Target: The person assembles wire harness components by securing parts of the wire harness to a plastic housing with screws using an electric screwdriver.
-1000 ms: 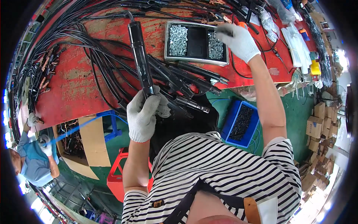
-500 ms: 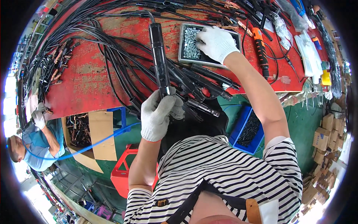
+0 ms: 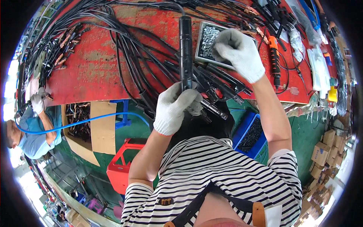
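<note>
My gloved left hand (image 3: 176,108) is closed round the lower end of a long black tubular cable part (image 3: 185,49). The part stands nearly upright, with a thin cable leaving its top. Over the right side of a small tray (image 3: 200,57) of silvery screws (image 3: 209,38), my gloved right hand (image 3: 244,55) has its thumb and fingers curled together; whatever they pinch is hidden. Several similar black tubes (image 3: 223,79) lie in a bundle below the tray. Another black tube (image 3: 214,109) points out beside my left hand.
Long black cables (image 3: 132,49) spread over the red table (image 3: 90,79). An orange-and-black power screwdriver (image 3: 275,60) lies right of the tray. Below are a blue bin (image 3: 244,132) of dark parts, a red stool (image 3: 123,162) and a cardboard box (image 3: 104,128). Another person (image 3: 39,130) works at far left.
My right hand has drawn back from among the screws, its fingers now curled together. My left hand still grips the black tube. The whole view has shifted slightly.
</note>
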Demonstrator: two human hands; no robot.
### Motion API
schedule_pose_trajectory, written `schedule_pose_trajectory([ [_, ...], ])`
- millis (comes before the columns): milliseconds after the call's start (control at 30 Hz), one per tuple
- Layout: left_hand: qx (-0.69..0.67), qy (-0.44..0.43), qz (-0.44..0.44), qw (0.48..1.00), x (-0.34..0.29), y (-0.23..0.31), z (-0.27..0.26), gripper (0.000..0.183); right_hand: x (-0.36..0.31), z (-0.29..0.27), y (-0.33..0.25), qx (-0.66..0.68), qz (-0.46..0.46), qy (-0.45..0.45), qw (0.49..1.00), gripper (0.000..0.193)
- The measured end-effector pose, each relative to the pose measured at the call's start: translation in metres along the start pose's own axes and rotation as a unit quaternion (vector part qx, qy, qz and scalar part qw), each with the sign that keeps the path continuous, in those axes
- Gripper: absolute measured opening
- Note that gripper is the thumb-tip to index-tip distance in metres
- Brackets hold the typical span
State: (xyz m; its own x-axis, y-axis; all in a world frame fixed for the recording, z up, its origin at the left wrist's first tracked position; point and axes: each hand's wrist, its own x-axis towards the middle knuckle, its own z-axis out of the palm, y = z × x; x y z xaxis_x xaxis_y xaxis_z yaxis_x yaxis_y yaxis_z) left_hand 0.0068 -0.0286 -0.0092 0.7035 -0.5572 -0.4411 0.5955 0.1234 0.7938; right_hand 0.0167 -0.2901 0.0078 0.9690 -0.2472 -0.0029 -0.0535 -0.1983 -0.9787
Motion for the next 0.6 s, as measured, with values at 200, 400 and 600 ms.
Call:
schedule_pose_trajectory([
  [200, -0.020, -0.005, 0.010, 1.000, 0.005, -0.008, -0.001, 0.036, -0.043, 0.026, -0.043, -0.019, 0.082, -0.082, 0.993, 0.027],
  [400, -0.007, -0.004, 0.014, 1.000, 0.005, -0.011, 0.001, 0.031, -0.050, 0.036, -0.030, -0.034, 0.045, -0.125, 0.991, 0.024],
  [600, 0.024, 0.020, 0.012, 0.999, 0.000, -0.010, 0.003, 0.028, -0.040, 0.046, -0.036, 0.031, 0.101, -0.112, 0.988, 0.026],
])
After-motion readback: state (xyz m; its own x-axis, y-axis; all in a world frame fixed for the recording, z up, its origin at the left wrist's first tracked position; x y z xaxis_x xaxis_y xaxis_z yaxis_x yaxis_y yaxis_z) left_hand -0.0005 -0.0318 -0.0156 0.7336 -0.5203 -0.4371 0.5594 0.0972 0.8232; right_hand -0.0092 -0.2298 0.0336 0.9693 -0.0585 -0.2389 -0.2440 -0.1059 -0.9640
